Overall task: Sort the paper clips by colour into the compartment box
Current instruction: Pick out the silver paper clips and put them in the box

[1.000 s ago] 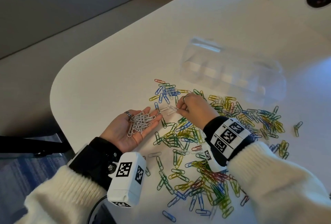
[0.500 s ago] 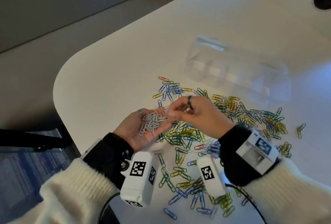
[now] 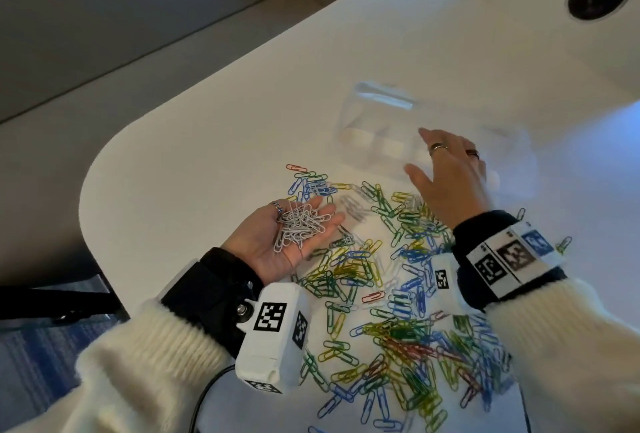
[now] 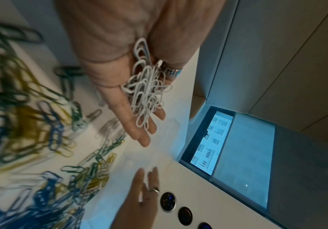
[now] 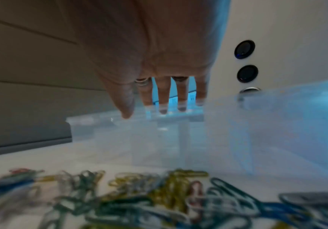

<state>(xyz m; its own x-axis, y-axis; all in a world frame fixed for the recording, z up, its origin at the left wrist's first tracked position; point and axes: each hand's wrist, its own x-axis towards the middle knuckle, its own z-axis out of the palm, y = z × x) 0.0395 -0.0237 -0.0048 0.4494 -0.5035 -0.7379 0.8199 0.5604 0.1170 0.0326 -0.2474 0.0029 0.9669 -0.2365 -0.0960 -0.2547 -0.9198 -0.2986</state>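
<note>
Head view: left hand [image 3: 277, 245] cups white clips [image 3: 300, 225]; right hand [image 3: 446, 176] spread, empty.

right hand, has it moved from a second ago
Yes. The right hand has left the white clips in the left hand and now reaches over the clear compartment box.

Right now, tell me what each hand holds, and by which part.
The left hand carries a bunch of white paper clips loose on its upturned palm and fingers, not pinched. The right hand holds nothing; its straight fingers reach over the clear compartment box.
</note>
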